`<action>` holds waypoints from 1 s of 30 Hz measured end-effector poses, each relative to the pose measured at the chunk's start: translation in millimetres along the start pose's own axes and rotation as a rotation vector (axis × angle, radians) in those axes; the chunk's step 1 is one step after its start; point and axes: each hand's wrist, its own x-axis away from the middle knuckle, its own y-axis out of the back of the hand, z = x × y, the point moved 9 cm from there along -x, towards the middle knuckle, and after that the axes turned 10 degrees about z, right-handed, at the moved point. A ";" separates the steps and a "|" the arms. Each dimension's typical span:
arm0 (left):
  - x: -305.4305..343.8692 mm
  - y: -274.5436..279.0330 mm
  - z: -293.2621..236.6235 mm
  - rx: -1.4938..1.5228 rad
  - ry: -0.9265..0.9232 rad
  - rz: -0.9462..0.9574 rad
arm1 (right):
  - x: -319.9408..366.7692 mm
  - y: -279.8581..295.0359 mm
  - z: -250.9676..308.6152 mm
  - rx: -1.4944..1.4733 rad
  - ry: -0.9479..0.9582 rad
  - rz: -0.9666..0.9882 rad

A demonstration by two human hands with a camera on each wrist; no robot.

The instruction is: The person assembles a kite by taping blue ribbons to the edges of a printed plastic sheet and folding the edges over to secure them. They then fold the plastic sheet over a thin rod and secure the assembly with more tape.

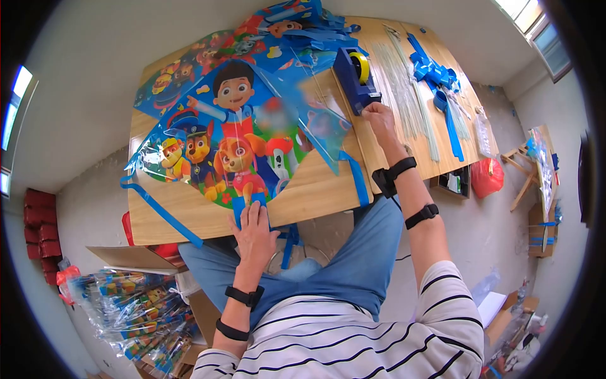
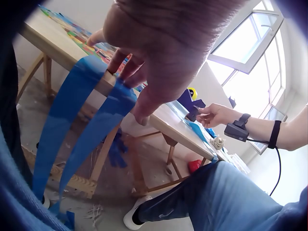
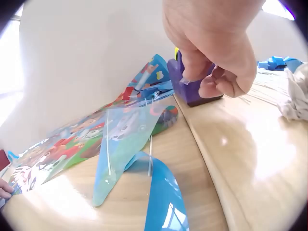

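Observation:
A printed plastic kite sheet (image 1: 237,136) with cartoon figures lies on the wooden table. At its lower tip, the left hand (image 1: 254,237) rests with extended fingers on a blue strip (image 1: 238,208); in the left wrist view two blue lengths (image 2: 62,115) hang over the table edge beneath that hand (image 2: 159,53). The right hand (image 1: 382,123) is at the front end of a dark blue tape dispenser (image 1: 356,82) with a yellow roll. In the right wrist view its curled fingers (image 3: 216,57) pinch a small clear piece of tape (image 3: 185,82).
Thin pale rods (image 1: 404,95) and a bunch of blue ribbon (image 1: 435,72) lie right of the dispenser. Another blue ribbon (image 1: 356,180) crosses the front edge. A red bag (image 1: 487,177) is beside the table, and wrapped printed sheets (image 1: 136,309) are at lower left.

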 end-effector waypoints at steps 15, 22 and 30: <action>2.1 -0.4 -1.1 0.009 -0.001 -0.032 | 1.7 -60.2 50.6 -0.339 -0.003 0.325; 1.8 -3.8 2.9 -0.004 0.028 -0.047 | 130.5 -222.4 138.4 -0.192 0.129 0.861; 3.1 -5.3 4.8 0.004 0.038 -0.074 | 158.3 -287.3 110.2 0.040 0.126 0.967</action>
